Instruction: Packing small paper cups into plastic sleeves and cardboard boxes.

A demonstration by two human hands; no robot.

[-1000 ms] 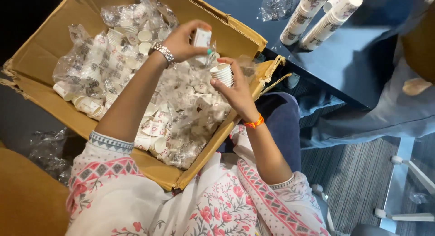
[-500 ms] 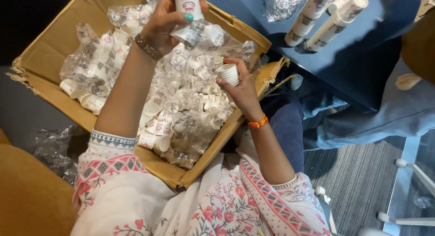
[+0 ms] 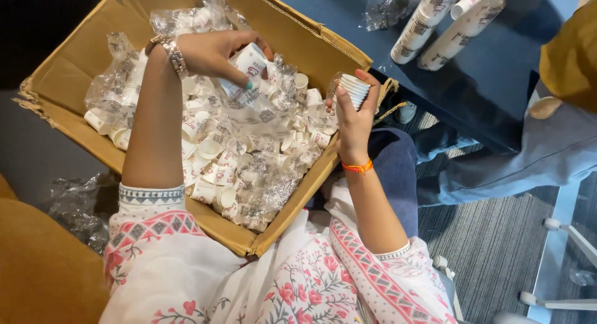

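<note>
Left hand [image 3: 214, 53] grips paper cup [image 3: 249, 60] above cardboard box [image 3: 68, 63]; right hand [image 3: 353, 115] grips stack of cups [image 3: 354, 89] at box's right edge.

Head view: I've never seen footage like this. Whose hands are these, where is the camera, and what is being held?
The camera sits on a person's head and looks down at their own two hands; no machine is involved. A cardboard box rests on their lap, full of small paper cups in clear plastic wrap. The left hand grips one cup above the box. The right hand holds a short nested stack of cups. Beyond the box, on a dark blue table, lie long wrapped cup sleeves.
</note>
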